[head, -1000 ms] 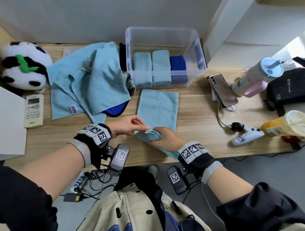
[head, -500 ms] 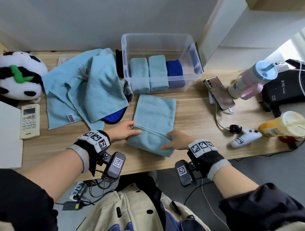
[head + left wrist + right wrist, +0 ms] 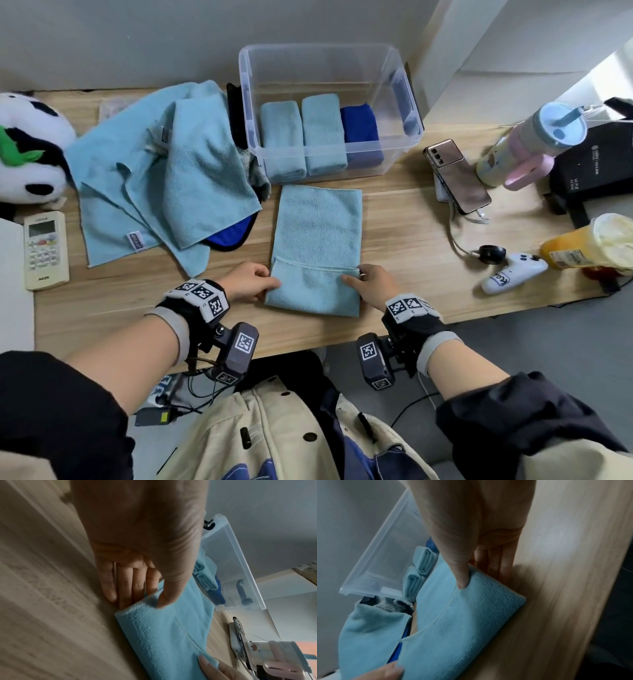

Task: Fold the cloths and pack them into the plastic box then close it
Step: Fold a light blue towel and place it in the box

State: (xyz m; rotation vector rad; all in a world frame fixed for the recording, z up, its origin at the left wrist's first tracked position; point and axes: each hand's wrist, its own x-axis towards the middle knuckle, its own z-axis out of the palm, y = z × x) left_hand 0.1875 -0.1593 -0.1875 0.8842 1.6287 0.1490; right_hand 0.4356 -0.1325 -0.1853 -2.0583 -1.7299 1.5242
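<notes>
a light blue, fine-ribbed microfibre cloth (image 3: pixel 317 250) is lying flat on the pale wood-grain desk (image 3: pixel 404 274), its near end doubled over into a narrow band. the left hand (image 3: pixel 248 282) is pinching the band's left edge, thumb (image 3: pixel 169 599) pressing on top and the other fingers (image 3: pixel 126 588) lying straight underneath against the wood. the right hand (image 3: pixel 371 282) is mirroring this at the band's right corner, thumb (image 3: pixel 462 580) bearing down on the hemmed seam and fingers (image 3: pixel 494 563) tucked beneath the fold. the woven waffle texture is showing plainly in both wrist views.

just beyond the hands, past the cloth's far end, a clear, rectangular, lidless plastic box (image 3: pixel 329 58) is standing, holding two light blue rolled cloths (image 3: pixel 301 137) and a dark blue folded cloth (image 3: pixel 359 133) side by side. beyond the left hand, a loose heap of light blue towels (image 3: pixel 161 178) is draping over a dark blue piece. further out from the left hand, a white remote control (image 3: pixel 44 250) and a black-and-white plush panda (image 3: pixel 30 150) are resting. beyond the right hand, a glossy pinkish smartphone (image 3: pixel 455 178), a pastel tumbler with a straw lid (image 3: pixel 524 144), a white game controller (image 3: pixel 510 274) and an orange drink cup (image 3: pixel 589 243) are sitting well apart from the cloth.
</notes>
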